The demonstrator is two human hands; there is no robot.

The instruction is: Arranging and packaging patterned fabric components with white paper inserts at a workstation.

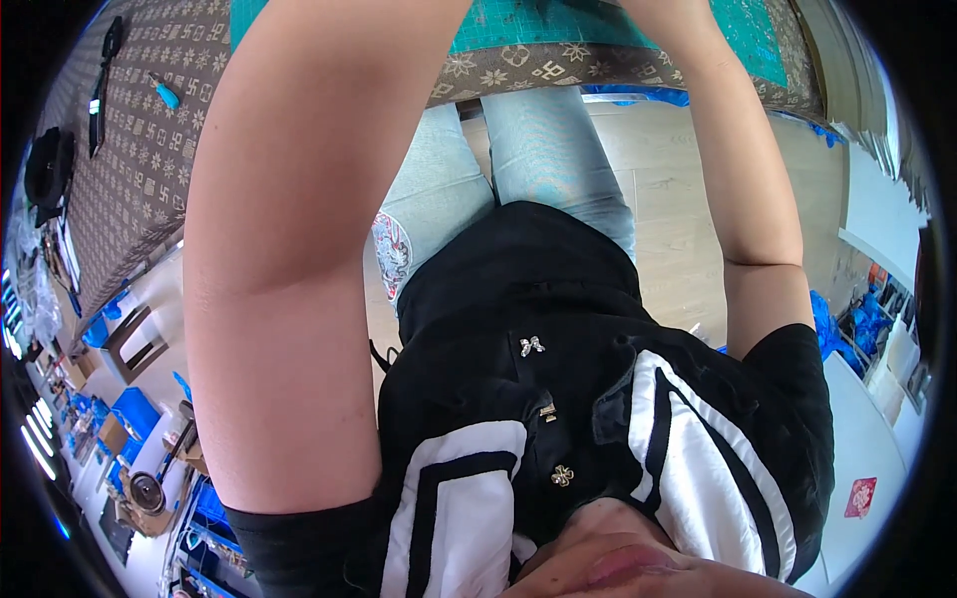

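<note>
My left arm (289,229) reaches up over the table, and its hand lies beyond the top edge of the picture. My right hand (670,18) shows only in part at the top, near the wrist; its fingers are cut off, so whether it holds anything is hidden. Both arms extend over a green cutting mat (753,45), which has dark marks along its top part. Beneath the mat, a brown cloth with a pale pattern (150,120) covers the table.
On the cloth at the left lie a small teal-handled tool (166,95) and a long black tool (97,115) with a white band. A brown stool (138,342) stands below the table's left side. A stack of sheets (872,90) rises at the right. Blue plastic bags (835,324) sit lower right.
</note>
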